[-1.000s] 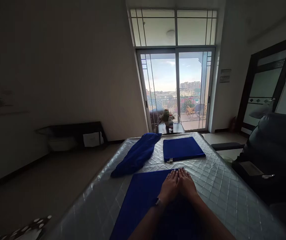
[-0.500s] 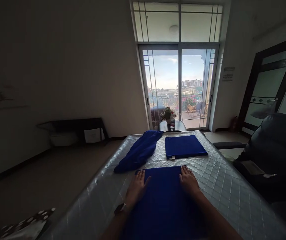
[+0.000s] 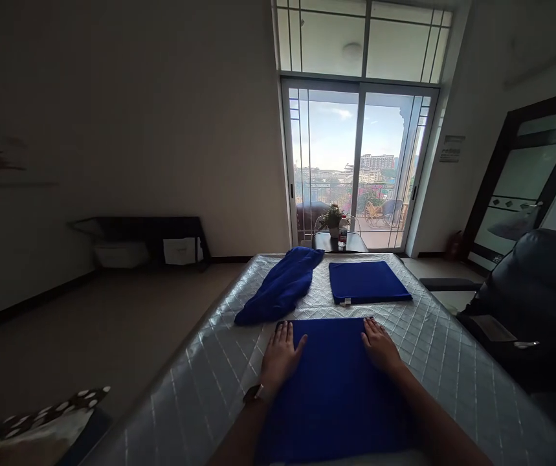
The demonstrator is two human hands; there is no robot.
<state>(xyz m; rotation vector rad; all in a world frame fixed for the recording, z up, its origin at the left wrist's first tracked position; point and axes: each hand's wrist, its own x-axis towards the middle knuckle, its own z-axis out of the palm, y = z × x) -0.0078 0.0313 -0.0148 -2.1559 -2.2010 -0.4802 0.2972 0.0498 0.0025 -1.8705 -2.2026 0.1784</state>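
Note:
A blue cloth (image 3: 331, 388) lies spread flat in front of me on a silvery quilted table cover (image 3: 200, 382). My left hand (image 3: 281, 355) rests flat on its far left corner, fingers stretched forward and thumb apart. On the far right corner lies my right hand (image 3: 379, 344), also flat with its fingers extended. Beyond them sits a neatly folded blue cloth (image 3: 369, 282) with a small white tag on its near edge. To its left is a crumpled blue cloth (image 3: 282, 285) in a long heap.
A small dark table (image 3: 350, 243) with a potted plant (image 3: 333, 220) and a bottle (image 3: 342, 233) stands before the sliding glass door (image 3: 326, 155). A dark armchair (image 3: 544, 291) is on the right. Along the left wall is a low black stand (image 3: 151, 233). A polka-dot fabric (image 3: 39, 417) shows at lower left.
The view has shifted slightly, so the scene sits a little further right. Both hands stay flat on the far corners of the near blue cloth.

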